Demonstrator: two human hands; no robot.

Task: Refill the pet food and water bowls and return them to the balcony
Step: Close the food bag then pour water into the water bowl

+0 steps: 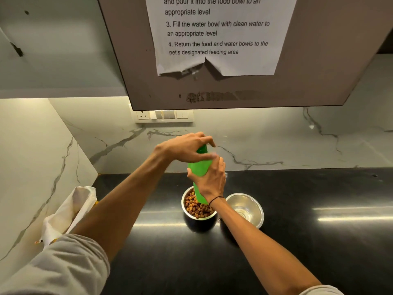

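Nearest, toward the table's [319,241] middle, the food bowl [198,206] sits full beside the water bowl [245,209], which looks nearly dry. Above them the right hand [209,179] grips a green bottle [198,169] while the left hand [189,149] pinches its cap. Once uncapped, a tilt could spill water onto the kibble below.

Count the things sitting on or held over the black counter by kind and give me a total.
Round steel bowls: 2, one with brown kibble, one nearly empty
Green plastic bottle: 1
White bag: 1
Total: 4
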